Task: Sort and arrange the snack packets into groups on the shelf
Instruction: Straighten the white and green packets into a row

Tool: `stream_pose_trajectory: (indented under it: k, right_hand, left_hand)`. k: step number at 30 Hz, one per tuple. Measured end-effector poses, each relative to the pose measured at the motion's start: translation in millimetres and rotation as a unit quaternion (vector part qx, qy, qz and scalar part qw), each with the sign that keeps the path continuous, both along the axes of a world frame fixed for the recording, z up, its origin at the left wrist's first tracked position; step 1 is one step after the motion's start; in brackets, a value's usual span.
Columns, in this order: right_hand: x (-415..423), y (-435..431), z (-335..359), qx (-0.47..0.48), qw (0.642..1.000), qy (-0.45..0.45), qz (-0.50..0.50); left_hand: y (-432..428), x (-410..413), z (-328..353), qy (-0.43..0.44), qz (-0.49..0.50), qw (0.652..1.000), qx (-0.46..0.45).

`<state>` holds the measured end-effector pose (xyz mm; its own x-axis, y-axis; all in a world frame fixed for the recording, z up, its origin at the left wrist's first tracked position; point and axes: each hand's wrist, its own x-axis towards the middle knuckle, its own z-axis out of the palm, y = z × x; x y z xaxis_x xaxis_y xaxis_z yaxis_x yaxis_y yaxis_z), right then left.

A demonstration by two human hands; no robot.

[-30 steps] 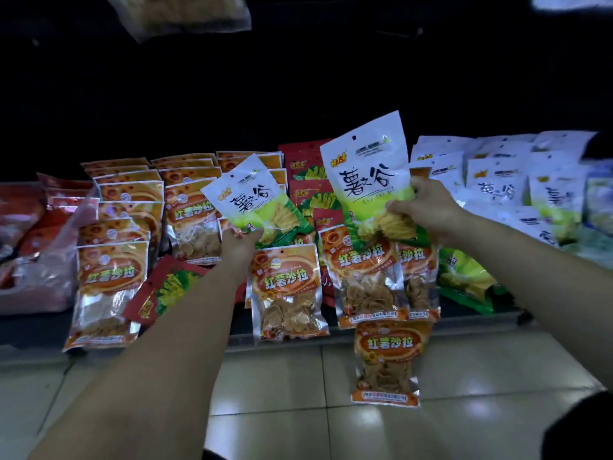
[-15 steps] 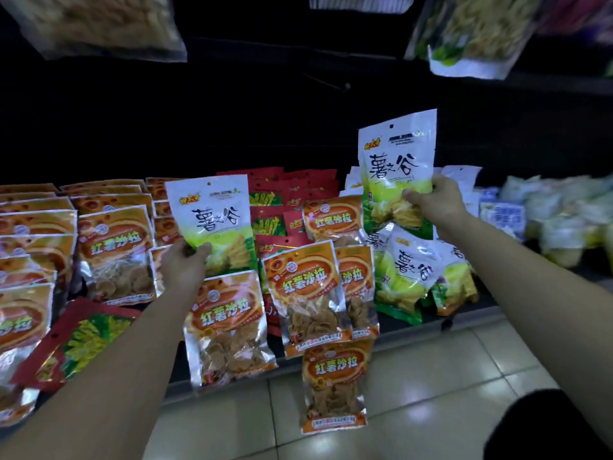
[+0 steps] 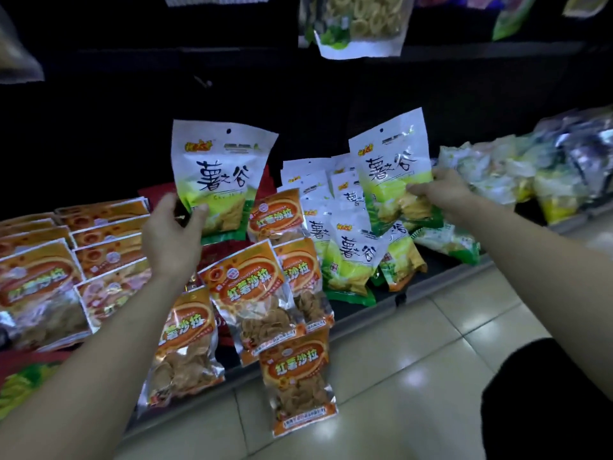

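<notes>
I see a dark shelf (image 3: 441, 277) running from nine o'clock to three o'clock, its front lip above a glossy pale tiled floor (image 3: 431, 356) that fills the five o'clock corner. The shelf back is black and dim. Orange packets (image 3: 247, 287) crowd the shelf from nine o'clock to the centre, overlapping one another; one orange packet on the floor (image 3: 297, 380) lies past the lip at six o'clock. A stack of white-and-green packets (image 3: 345, 257) sits just right of centre, touching the orange ones.

At two to three o'clock pale bags (image 3: 517, 180) are too blurred for me to name. Hanging bags at twelve o'clock are cut off by the top edge, and red packets behind the orange ones are mostly hidden.

My left hand (image 3: 172, 237) pinches the lower left corner of a left white-and-green packet (image 3: 220, 174), thumb in front, fingers curled behind, holding it upright above the shelf. My right hand (image 3: 441, 192) is closed around the lower part of a right white-and-green packet (image 3: 393, 167), tilted slightly, over the white-and-green stack.
</notes>
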<state>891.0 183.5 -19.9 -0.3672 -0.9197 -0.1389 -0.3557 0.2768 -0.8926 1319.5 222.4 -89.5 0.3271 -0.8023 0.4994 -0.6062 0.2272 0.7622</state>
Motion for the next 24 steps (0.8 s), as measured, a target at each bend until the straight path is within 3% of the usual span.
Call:
stream_pose_trajectory:
  k: [4, 9, 14, 17, 20, 24]
  right_hand:
    - [-13, -11, -15, 0.046, 0.998, -0.001, 0.051]
    - [-31, -28, -34, 0.049, 0.997, -0.020, 0.049]
    - [-38, -39, -49, 0.078, 0.993, -0.055, 0.066]
    - [-35, -43, -56, 0.086, 0.992, -0.050, 0.083]
    - [-26, -44, -59, 0.085, 0.991, -0.038, 0.100]
    - [-7, -40, -62, 0.095, 0.987, 0.000, 0.128]
  left_hand:
    - [-7, -44, 7, -0.017, -0.046, 0.999, -0.004]
    - [-25, -70, 5, 0.071, -0.080, 0.994, 0.017]
    - [-42, -79, 6, 0.150, -0.040, 0.988, 0.017]
    - [-45, -67, 1, 0.129, 0.017, 0.991, 0.025]
    - [-42, -51, -8, 0.052, 0.101, 0.992, 0.056]
    - [-36, -47, -6, 0.026, 0.119, 0.991, 0.047]
